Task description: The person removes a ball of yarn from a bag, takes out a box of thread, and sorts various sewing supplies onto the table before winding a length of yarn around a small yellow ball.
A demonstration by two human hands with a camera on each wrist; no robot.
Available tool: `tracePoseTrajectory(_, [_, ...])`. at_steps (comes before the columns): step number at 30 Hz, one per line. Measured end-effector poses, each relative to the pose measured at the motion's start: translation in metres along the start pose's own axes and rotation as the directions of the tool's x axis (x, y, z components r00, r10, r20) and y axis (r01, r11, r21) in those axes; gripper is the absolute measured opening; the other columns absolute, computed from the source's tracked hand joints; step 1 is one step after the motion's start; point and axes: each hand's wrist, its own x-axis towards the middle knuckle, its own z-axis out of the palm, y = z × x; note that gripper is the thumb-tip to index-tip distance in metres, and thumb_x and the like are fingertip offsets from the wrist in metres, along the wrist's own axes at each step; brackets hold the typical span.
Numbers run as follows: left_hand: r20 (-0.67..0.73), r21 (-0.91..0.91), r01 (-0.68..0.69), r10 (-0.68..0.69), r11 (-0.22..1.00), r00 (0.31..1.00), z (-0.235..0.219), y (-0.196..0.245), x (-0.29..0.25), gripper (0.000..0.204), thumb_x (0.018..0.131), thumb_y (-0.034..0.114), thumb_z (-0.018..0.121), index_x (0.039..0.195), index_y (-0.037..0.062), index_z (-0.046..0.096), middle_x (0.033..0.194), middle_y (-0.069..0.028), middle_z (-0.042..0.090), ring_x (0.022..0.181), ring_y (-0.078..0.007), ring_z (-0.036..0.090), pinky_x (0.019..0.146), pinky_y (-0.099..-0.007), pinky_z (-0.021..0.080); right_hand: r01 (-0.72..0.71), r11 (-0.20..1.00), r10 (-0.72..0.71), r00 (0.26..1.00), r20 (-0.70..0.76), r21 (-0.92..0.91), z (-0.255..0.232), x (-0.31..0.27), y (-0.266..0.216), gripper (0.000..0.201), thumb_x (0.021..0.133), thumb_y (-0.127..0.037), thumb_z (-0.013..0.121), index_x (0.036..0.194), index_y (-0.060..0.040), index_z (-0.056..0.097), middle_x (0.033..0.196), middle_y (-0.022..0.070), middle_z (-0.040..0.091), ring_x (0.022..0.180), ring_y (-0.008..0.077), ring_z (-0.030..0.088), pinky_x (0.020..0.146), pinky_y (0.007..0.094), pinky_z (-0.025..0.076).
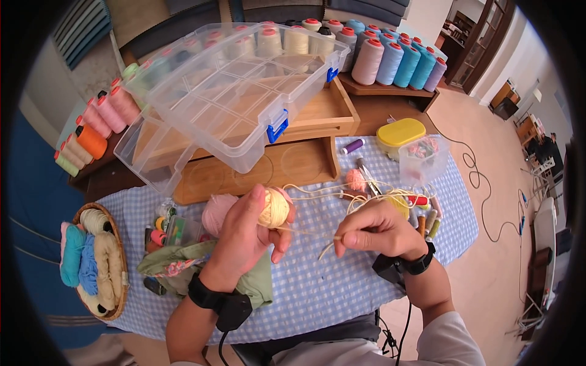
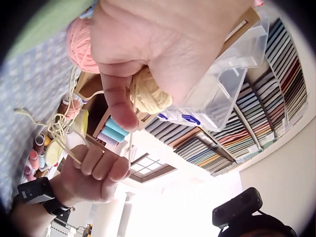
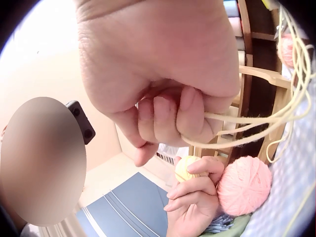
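Note:
My left hand [image 1: 247, 229] grips a small ball of pale yellow yarn [image 1: 274, 208] between thumb and fingers. From the ball a strand runs across to my right hand [image 1: 378, 229], whose fingers are curled around the yarn. In the right wrist view, loose loops of yellow yarn [image 3: 296, 94] trail out from the curled fingers of that hand. A short tail of yarn [image 1: 325, 251] hangs below it in the head view. Beside the left hand sits a pink yarn ball [image 3: 245, 185], partly hidden behind that hand in the head view.
Behind the hands, a clear divided plastic case [image 1: 244, 110] leans over a wooden tray [image 1: 256, 171]. Scissors [image 1: 368, 177], small thread spools [image 1: 432, 222] and a yellow-lidded box [image 1: 400, 131] lie to the right. A basket of yarn [image 1: 125, 268] and green cloth [image 1: 259, 283] are at left.

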Motion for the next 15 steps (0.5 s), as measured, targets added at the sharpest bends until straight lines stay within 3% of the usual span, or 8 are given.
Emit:
tracePoseTrajectory(3, [0.041, 0.041, -0.043, 0.041, 0.998, 0.998, -0.005, -0.004, 0.002, 0.044, 0.102, 0.045, 0.038, 0.106, 0.002, 0.049, 0.089, -0.012, 0.058, 0.052, -0.0173, 0.056, 0.038, -0.0265, 0.041, 0.006, 1.0, -0.012, 0.972, 0.235, 0.028, 0.0, 0.0, 0.0, 0.016, 0.094, -0.01, 0.06, 0.092, 0.0042, 0.068, 0.085, 0.0105, 0.07, 0.074, 0.0148, 0.063, 0.067, 0.0268, 0.048])
tracePoseTrajectory(6, [0.061, 0.063, -0.095, 0.092, 0.993, 0.994, -0.005, -0.004, 0.004, 0.042, 0.102, 0.043, 0.04, 0.105, 0.0023, 0.049, 0.09, -0.0124, 0.058, 0.051, -0.0158, 0.054, 0.038, -0.0253, 0.04, 0.029, 0.997, -0.048, 0.95, 0.308, 0.067, -0.001, 0.0, -0.005, 0.016, 0.094, -0.009, 0.059, 0.091, 0.0046, 0.068, 0.085, 0.0104, 0.07, 0.074, 0.015, 0.064, 0.066, 0.0268, 0.048])
tracePoseTrajectory(8, [-0.03, 0.123, -0.109, 0.114, 0.986, 0.993, 0.0, -0.002, 0.002, 0.039, 0.102, 0.041, 0.042, 0.107, 0.0032, 0.049, 0.09, -0.0126, 0.058, 0.05, -0.015, 0.052, 0.038, -0.0247, 0.039, 0.036, 0.998, -0.049, 0.952, 0.302, 0.047, -0.008, -0.004, -0.006, 0.015, 0.094, -0.008, 0.06, 0.09, 0.0041, 0.068, 0.085, 0.0098, 0.07, 0.075, 0.0155, 0.064, 0.067, 0.0264, 0.048])
tracePoseTrajectory(10, [-0.035, 0.127, -0.108, 0.113, 0.986, 0.993, 0.001, -0.001, 0.002, 0.037, 0.102, 0.04, 0.042, 0.107, 0.0038, 0.049, 0.091, -0.0128, 0.058, 0.051, -0.0149, 0.052, 0.038, -0.0244, 0.038, 0.036, 0.997, -0.039, 0.998, 0.054, 0.064, -0.013, -0.009, -0.005, 0.014, 0.093, -0.008, 0.062, 0.087, 0.0028, 0.068, 0.085, 0.008, 0.07, 0.079, 0.0148, 0.065, 0.068, 0.0269, 0.048])
tracePoseTrajectory(11, [-0.04, 0.131, -0.108, 0.114, 0.986, 0.993, 0.002, -0.001, 0.002, 0.035, 0.102, 0.039, 0.042, 0.106, 0.0044, 0.048, 0.091, -0.0131, 0.058, 0.051, -0.0149, 0.053, 0.038, -0.0241, 0.037, 0.004, 0.989, 0.013, 0.994, -0.108, 0.149, -0.011, -0.011, -0.003, 0.016, 0.093, -0.01, 0.062, 0.086, 0.0016, 0.068, 0.083, 0.0047, 0.068, 0.075, 0.0122, 0.059, 0.069, 0.0268, 0.045])
tracePoseTrajectory(12, [-0.04, 0.131, -0.109, 0.115, 0.985, 0.993, 0.005, -0.001, 0.002, 0.035, 0.102, 0.039, 0.042, 0.106, 0.0044, 0.048, 0.091, -0.0131, 0.058, 0.051, -0.0149, 0.053, 0.038, -0.0241, 0.037, 0.004, 0.989, 0.012, 0.994, -0.108, 0.149, -0.01, -0.01, -0.003, 0.016, 0.093, -0.01, 0.062, 0.086, 0.0016, 0.068, 0.083, 0.0047, 0.068, 0.075, 0.0122, 0.059, 0.069, 0.0268, 0.045])
tracePoseTrajectory(14, [-0.082, 0.16, -0.065, 0.079, 0.985, 0.993, 0.011, -0.003, 0.002, 0.047, 0.101, 0.047, 0.039, 0.102, 0.0024, 0.052, 0.087, -0.0087, 0.059, 0.043, -0.0126, 0.047, 0.033, -0.0219, 0.032, -0.091, 0.994, 0.108, 0.933, -0.343, 0.065, -0.01, -0.004, -0.005, 0.019, 0.095, -0.013, 0.06, 0.085, 0.0014, 0.068, 0.08, 0.0023, 0.066, 0.07, 0.0101, 0.05, 0.071, 0.0258, 0.041])
tracePoseTrajectory(15, [-0.082, 0.16, -0.065, 0.079, 0.985, 0.994, 0.009, -0.002, 0.002, 0.047, 0.101, 0.047, 0.039, 0.102, 0.0024, 0.052, 0.087, -0.0087, 0.059, 0.043, -0.0126, 0.047, 0.033, -0.0219, 0.032, -0.067, 0.995, 0.089, 0.933, -0.349, 0.076, -0.008, -0.001, -0.004, 0.022, 0.096, -0.016, 0.06, 0.085, 0.0012, 0.068, 0.079, 0.0016, 0.063, 0.071, 0.0101, 0.044, 0.073, 0.0248, 0.036])
